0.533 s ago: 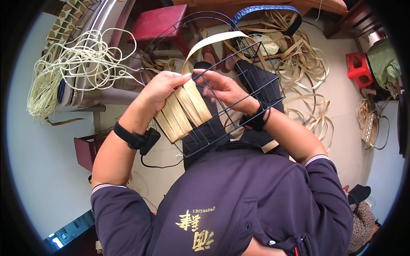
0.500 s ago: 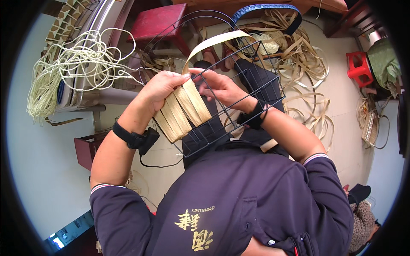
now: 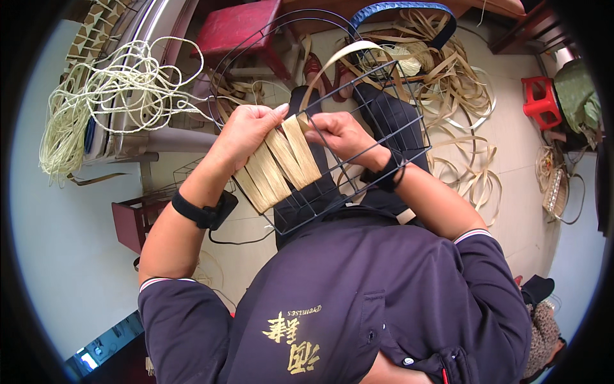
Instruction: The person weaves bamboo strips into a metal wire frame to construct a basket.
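Note:
A black wire basket frame (image 3: 427, 148) rests tilted across my lap, with a round wire hoop at its far side. Flat tan strips (image 3: 270, 174) are wound side by side over its left part. My left hand (image 3: 249, 131) is closed round the frame's far left edge, thumb beside the wound strips. Just right of it, my right hand (image 3: 345, 136) pinches a loose tan strip (image 3: 342, 52) that comes over the frame's far edge and arcs away beyond it. The right fingertips are curled inward and partly hidden.
Pale cord (image 3: 121, 86) lies in a loose heap on the table at left. Beyond the frame stands a red stool (image 3: 240, 32). Tan strips (image 3: 457, 83) cover the floor at far right, near a blue band (image 3: 403, 8). A small red plastic stool (image 3: 541, 102) stands farther right.
My right hand has curled from loosely spread fingers into a closed grip on the strip, turning toward the frame. The strip's arc has shifted right and the frame has tilted slightly.

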The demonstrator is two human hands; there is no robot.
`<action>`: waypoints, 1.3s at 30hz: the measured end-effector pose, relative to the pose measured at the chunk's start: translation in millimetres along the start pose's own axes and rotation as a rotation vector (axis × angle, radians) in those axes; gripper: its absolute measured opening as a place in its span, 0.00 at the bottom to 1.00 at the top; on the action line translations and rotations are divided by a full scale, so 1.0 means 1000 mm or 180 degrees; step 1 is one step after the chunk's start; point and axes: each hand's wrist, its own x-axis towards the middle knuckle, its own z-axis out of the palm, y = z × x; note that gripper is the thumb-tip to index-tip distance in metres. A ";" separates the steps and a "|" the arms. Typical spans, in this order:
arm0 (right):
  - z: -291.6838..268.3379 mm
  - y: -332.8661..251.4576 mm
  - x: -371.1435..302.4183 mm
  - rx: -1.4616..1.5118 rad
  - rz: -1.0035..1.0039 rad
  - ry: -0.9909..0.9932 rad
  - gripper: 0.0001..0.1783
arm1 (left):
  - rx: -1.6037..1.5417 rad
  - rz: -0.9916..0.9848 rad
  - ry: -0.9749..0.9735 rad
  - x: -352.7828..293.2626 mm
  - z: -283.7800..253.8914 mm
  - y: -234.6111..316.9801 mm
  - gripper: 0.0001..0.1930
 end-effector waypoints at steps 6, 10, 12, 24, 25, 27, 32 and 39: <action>-0.005 0.006 -0.044 0.0913 -0.0306 -0.0068 0.06 | 0.0916 0.1172 0.0702 -0.007 0.017 -0.013 0.12; -0.017 0.005 -0.073 0.2211 0.0794 -0.0788 0.14 | 0.1460 0.2249 0.1099 -0.019 0.023 -0.008 0.06; -0.016 0.003 -0.079 0.2495 0.0768 -0.0921 0.14 | 0.2089 0.2953 0.1113 -0.028 0.026 -0.005 0.10; -0.011 0.001 -0.096 0.2521 0.0626 -0.0940 0.13 | 0.4236 0.3725 0.0810 -0.060 0.108 -0.026 0.21; -0.013 0.003 -0.099 0.2521 0.0588 -0.0958 0.13 | 0.4308 0.3743 0.0894 -0.059 0.107 -0.026 0.21; -0.015 -0.003 -0.101 0.2476 0.0833 -0.1073 0.13 | 0.4345 0.3815 0.0923 -0.058 0.106 -0.026 0.19; -0.016 -0.006 -0.120 0.2517 -0.0052 -0.0696 0.20 | 0.3872 0.4171 0.0930 -0.058 0.096 -0.027 0.13; -0.006 -0.022 -0.111 0.1961 0.0405 -0.0504 0.17 | 0.2772 0.3764 0.1083 -0.050 0.082 -0.017 0.08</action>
